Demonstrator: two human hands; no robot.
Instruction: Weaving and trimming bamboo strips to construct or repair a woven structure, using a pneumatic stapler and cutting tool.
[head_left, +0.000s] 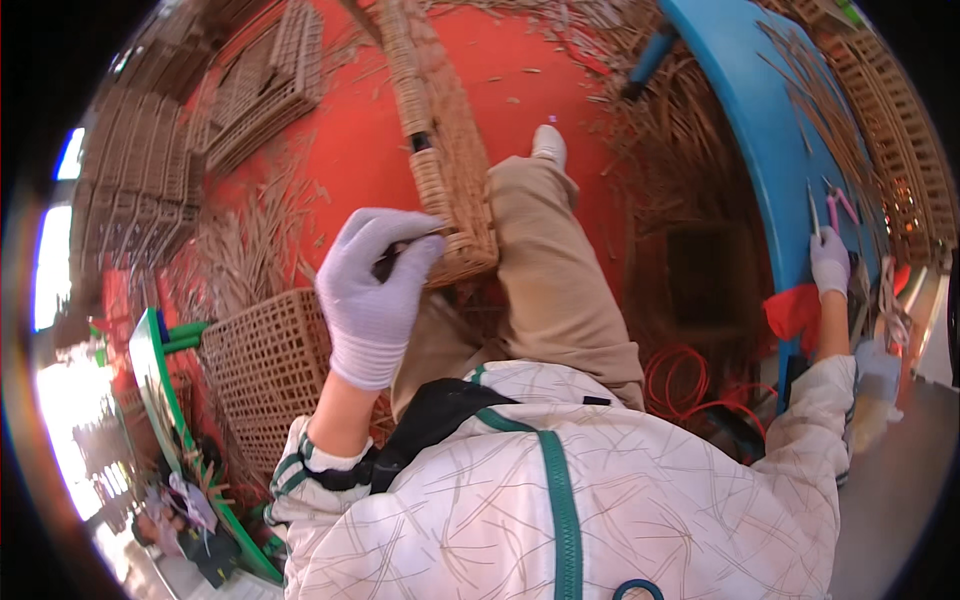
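Our left hand [375, 285] curls, nearly pinched, at wickerwork [452, 140]; our right hand [829, 262] lies by pink-handled pliers [832, 208]; we cannot tell either's hold.

Red floor [520, 65] running from centre up to 12 o'clock, long blue bench [745, 110] curving along 2 o'clock, grey floor [915, 450] toward 4 o'clock, green-rimmed table [148, 350] at 8 o'clock, bright window [55, 265] at 9 o'clock, white glare just beneath it.
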